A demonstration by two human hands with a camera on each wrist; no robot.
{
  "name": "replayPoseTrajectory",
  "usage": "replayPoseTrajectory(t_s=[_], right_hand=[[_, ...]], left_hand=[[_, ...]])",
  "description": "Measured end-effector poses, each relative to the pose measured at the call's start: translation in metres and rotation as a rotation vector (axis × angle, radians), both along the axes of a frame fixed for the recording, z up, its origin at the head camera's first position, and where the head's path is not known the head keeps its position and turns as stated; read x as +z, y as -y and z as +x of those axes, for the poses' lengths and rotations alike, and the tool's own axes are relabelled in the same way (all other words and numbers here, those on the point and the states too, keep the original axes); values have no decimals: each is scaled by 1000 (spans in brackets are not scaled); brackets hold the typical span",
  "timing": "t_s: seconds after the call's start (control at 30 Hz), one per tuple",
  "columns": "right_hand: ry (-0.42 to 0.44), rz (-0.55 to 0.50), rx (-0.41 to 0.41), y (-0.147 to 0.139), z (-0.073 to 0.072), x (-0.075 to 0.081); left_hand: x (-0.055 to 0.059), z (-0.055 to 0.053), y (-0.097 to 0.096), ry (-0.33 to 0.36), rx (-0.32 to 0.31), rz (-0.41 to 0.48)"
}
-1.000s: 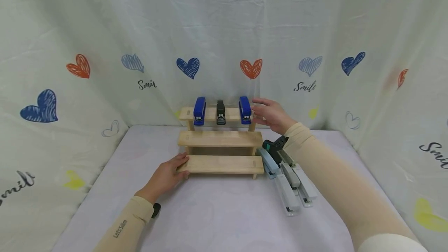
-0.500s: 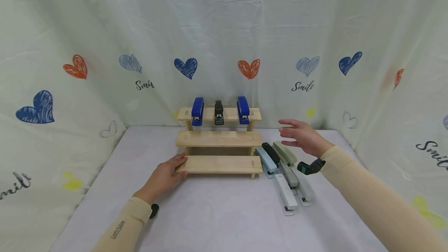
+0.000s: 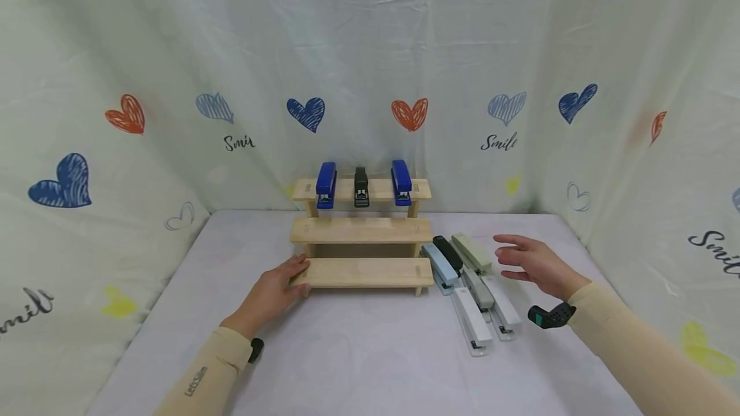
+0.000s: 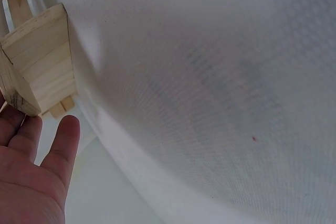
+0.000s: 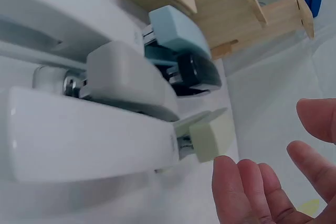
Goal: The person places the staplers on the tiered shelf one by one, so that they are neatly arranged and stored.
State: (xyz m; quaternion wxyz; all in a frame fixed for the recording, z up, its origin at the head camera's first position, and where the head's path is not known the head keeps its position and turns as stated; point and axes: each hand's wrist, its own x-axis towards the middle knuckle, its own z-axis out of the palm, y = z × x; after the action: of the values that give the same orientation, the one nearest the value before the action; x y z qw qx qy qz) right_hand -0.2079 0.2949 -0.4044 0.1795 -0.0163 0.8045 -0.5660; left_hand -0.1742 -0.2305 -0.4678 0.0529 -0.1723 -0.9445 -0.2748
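Note:
A three-tier wooden rack stands on the table, two blue staplers and a black stapler between them on its top shelf. My left hand touches the left end of the bottom shelf. In the left wrist view, extended fingers lie against the wood. Right of the rack, my right hand hovers with spread fingers and holds nothing. Just left of it lies a group of staplers: pale green, black, light blue, grey and white.
The middle shelf of the rack is bare. A curtain printed with hearts hangs close behind the rack and along both sides of the table. Several staplers lie close together, some overlapping in the right wrist view.
My right hand has moved from beside the right blue stapler on the top shelf, right and down toward the stapler group. My left hand has stayed at the rack.

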Motion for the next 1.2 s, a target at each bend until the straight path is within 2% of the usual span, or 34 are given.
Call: replayPoseTrajectory(t_s=[0.37, 0.6, 0.73, 0.97, 1.2], right_hand=[[65, 31, -27, -17, 28, -29], [148, 61, -39, -17, 41, -42], [180, 60, -30, -14, 47, -46], [187, 86, -3, -11, 52, -47], [191, 49, 10, -14, 54, -50]], left_hand=[[-2, -2, 1, -4, -7, 1], [0, 0, 0, 5, -6, 7], [0, 0, 0, 8, 1, 7], [0, 0, 0, 12, 5, 4], [-1, 1, 0, 9, 4, 9]])
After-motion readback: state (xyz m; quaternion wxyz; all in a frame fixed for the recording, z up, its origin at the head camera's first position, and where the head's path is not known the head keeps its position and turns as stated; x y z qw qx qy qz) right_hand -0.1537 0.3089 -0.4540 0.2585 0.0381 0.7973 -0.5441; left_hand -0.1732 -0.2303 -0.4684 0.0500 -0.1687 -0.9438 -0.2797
